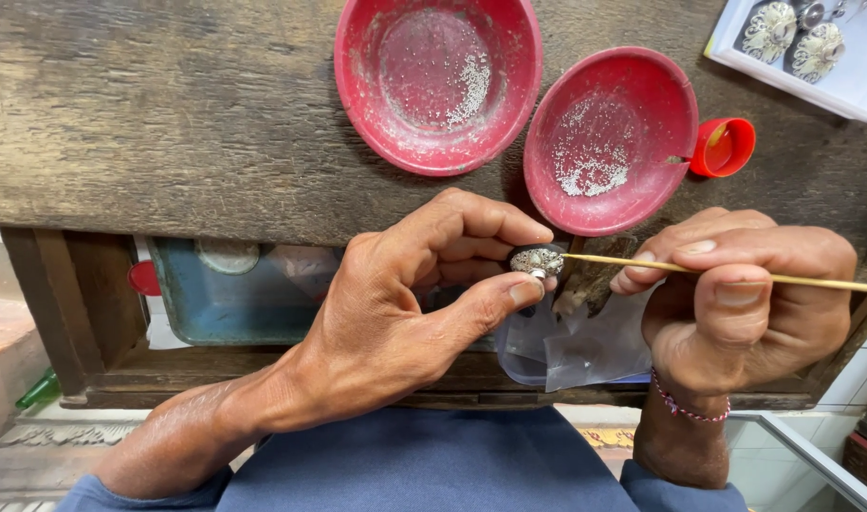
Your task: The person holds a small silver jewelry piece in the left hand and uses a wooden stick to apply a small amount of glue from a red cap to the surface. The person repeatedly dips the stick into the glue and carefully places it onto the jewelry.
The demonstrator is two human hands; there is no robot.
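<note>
Drawer space sat below the worktop (168, 142) at far left, and in it a blue-grey tray (196, 303) held a round pale lid and some crumpled wrapping, with a small red knob just beside it. Next along, the left hand (405, 303) was pinched shut on a small silver ornament (537, 261), thumb under, fingers over, right at the worktop's front edge. Above it, a red bowl (438, 81) carried a thin scatter of tiny silvery beads, thickest toward its right side. Beside that, a second red bowl (612, 142) tilted, its beads gathered low on the left. A red cap (724, 147) touched that bowl's right rim. Under the ornament lay a clear plastic bag (585, 346). The right hand (737, 303) gripped a thin wooden stick (718, 272), whose tip met the ornament. At top right, a white box (813, 71) held two silvery filigree pieces, lying near its upper edge.
</note>
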